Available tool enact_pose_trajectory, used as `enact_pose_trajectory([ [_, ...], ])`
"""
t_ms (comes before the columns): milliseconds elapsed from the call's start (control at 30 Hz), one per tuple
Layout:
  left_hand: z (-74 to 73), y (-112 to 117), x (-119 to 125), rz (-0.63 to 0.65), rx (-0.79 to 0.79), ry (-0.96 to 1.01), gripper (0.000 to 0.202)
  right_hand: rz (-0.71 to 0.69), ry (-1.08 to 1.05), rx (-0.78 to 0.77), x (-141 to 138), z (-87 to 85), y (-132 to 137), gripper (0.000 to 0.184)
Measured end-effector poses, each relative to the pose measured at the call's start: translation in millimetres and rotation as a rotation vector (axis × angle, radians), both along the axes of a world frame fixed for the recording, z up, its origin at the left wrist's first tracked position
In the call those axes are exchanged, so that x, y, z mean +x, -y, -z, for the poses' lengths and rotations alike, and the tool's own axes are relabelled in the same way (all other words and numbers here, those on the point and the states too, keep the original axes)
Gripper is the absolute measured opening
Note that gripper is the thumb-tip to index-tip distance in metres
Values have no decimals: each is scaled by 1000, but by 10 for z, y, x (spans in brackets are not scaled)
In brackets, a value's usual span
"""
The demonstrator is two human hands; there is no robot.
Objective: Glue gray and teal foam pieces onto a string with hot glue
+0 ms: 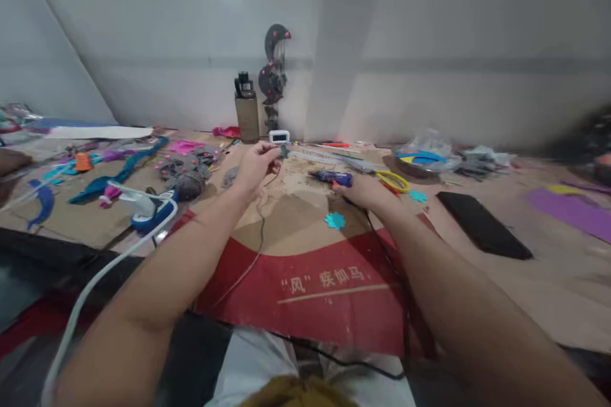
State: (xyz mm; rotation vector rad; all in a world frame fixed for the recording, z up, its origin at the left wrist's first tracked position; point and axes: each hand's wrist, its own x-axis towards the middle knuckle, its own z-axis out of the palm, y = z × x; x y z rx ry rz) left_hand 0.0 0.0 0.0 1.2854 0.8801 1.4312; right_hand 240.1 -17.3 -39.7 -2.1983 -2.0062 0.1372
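Note:
My left hand (258,168) is closed in a pinch on a small dark green piece (284,151), too blurred to name exactly. A thin grey yarn (262,222) hangs below that hand and trails over the red and brown cardboard (334,311). My right hand (358,192) is wrapped around a blue hot glue gun (329,177), whose nozzle points left toward my left hand. A black cord (382,245) runs from the gun down past the cardboard's front edge. Just below the gun, a turquoise flower-shaped cutout (335,221) lies flat.
Yellow-handled scissors (394,182) and a black phone (482,224) lie to the right. Leftward are a grey yarn ball (189,184), a blue tape roll (155,213) and a white cable (95,280). Behind stand a bottle (247,116) and a dark moon-shaped hanging ornament (275,44).

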Motion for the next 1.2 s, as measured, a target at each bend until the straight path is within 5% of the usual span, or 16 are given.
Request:
enact_pose_trajectory([
  [167, 52, 31, 40, 52, -98, 69, 8, 77, -239, 8, -19, 41, 4, 35],
  [300, 66, 21, 28, 111, -157, 124, 10, 68, -610, 207, -46, 19, -18, 28],
  [400, 66, 4, 0, 113, -173, 137, 11, -59, -918, 375, -185, -61, 61, 38],
  [567, 67, -20, -43, 14, -194, 108, 12, -357, -1192, 401, -450, -241, 321, 43],
  [667, 66, -33, -62, 2, -188, 125, 13, -442, -1192, 379, -514, -297, 418, 36],
  [900, 60, -52, -65, 27, -239, 149, 10, -402, -905, 469, -504, -301, 458, 21],
  [1200, 59, -54, -70, 77, -222, 154, 11, -448, -841, 514, -504, -255, 404, 20],
])
